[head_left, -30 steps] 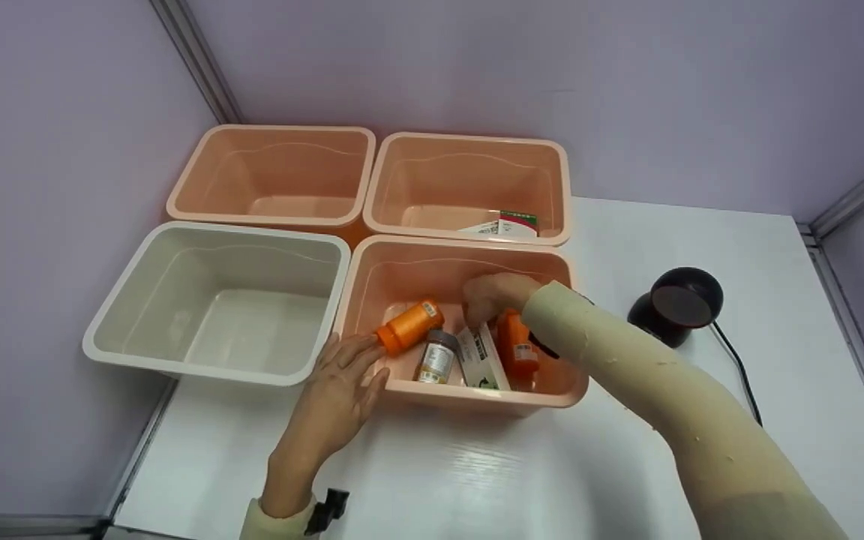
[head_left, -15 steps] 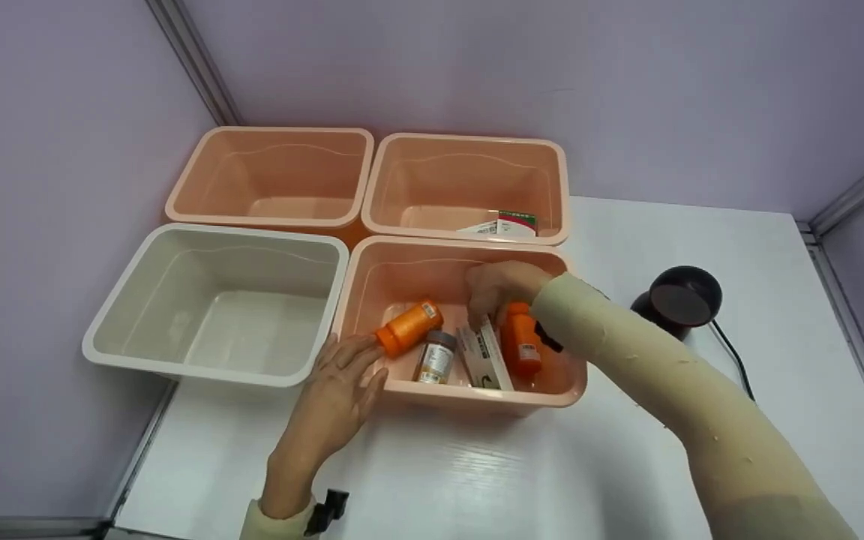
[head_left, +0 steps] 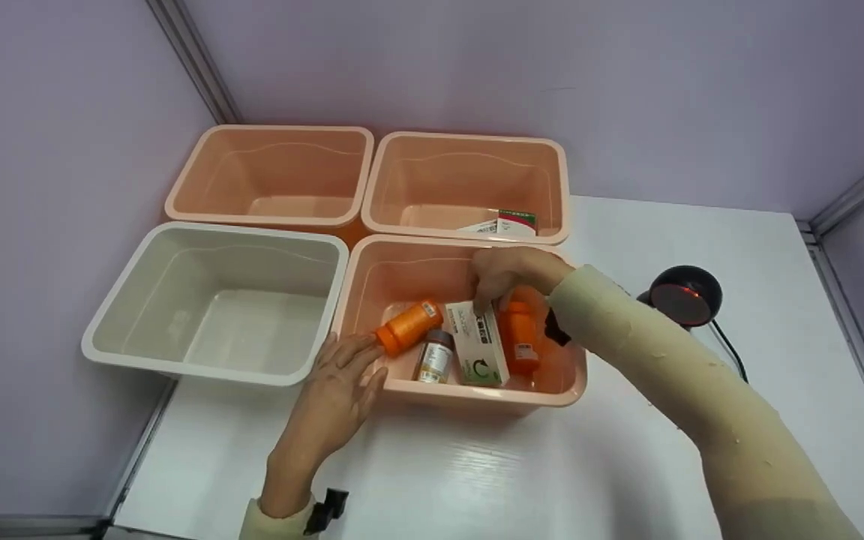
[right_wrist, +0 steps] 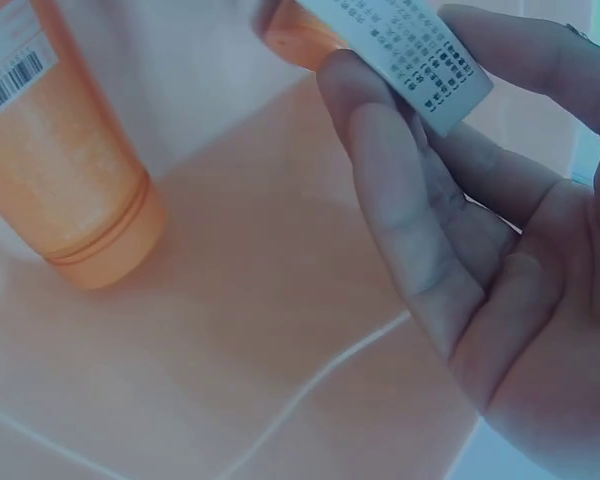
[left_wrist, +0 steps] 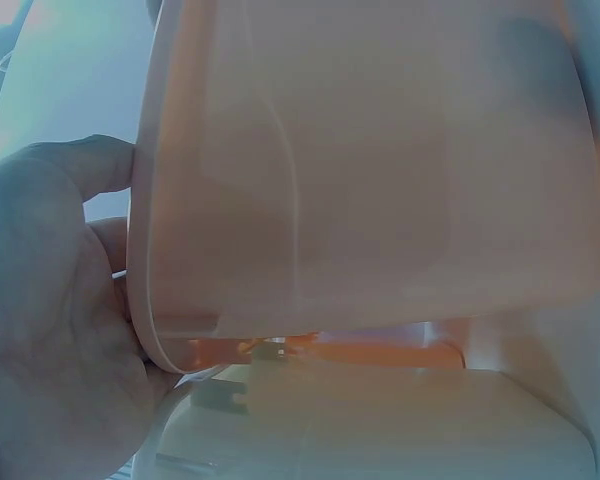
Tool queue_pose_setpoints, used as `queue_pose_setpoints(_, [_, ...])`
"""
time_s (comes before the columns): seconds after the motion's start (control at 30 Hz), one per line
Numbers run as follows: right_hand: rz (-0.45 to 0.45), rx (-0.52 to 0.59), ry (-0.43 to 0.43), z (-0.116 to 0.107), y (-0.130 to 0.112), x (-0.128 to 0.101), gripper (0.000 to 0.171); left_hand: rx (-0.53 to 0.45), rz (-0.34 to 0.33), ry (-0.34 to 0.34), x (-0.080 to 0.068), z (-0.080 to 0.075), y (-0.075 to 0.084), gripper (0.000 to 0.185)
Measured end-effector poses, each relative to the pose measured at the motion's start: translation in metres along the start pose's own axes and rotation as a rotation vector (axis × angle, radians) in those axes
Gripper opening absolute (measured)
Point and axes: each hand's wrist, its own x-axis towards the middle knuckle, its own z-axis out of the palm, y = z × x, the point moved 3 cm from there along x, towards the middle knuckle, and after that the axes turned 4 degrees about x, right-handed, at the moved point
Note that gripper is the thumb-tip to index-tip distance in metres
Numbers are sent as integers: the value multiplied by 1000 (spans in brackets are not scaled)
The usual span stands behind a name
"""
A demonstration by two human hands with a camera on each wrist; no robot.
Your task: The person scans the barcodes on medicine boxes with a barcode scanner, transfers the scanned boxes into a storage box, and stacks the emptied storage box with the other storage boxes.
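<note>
In the head view, my right hand (head_left: 503,274) reaches into the front pink bin (head_left: 469,397) and holds the upper end of a white medicine box (head_left: 479,352) with a green patch. The right wrist view shows the box's printed end (right_wrist: 430,75) between thumb and fingers. An orange bottle (head_left: 520,337) lies to the box's right; a clear dark-capped bottle (head_left: 434,358) and another orange bottle (head_left: 411,326) lie to its left. My left hand (head_left: 334,390) rests on the bin's front-left corner, fingers fairly straight over the rim, thumb against the outside (left_wrist: 95,165).
A grey-white bin (head_left: 132,356) stands left of the front pink bin. Behind stand two more pink bins, the left one (head_left: 271,129) and the right one (head_left: 469,139), which holds a white, red and green box (head_left: 516,223). A black corded device (head_left: 685,292) with a red glow stands right.
My right hand has shifted back and slightly right. The medicine box has turned so its broad face shows. A red glow has appeared in the black device. The left hand stays still.
</note>
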Motion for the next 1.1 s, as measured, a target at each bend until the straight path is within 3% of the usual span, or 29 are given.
queue_pose_setpoints(0.4, [-18,-8,85,-13,0,-14,29,-4,-6,6,0,1,-2,35])
queue_pose_setpoints(0.6, [-103,-27,127,-19,3,-23,27,15,20,21,-1,1,-1,34])
queue_pose_setpoints(0.8, [-169,68,160,-24,9,-33,24,24,36,36,0,1,-1,37])
queue_pose_setpoints(1.1, [-237,97,253,-29,18,-47,23,23,57,57,0,-1,-2,33])
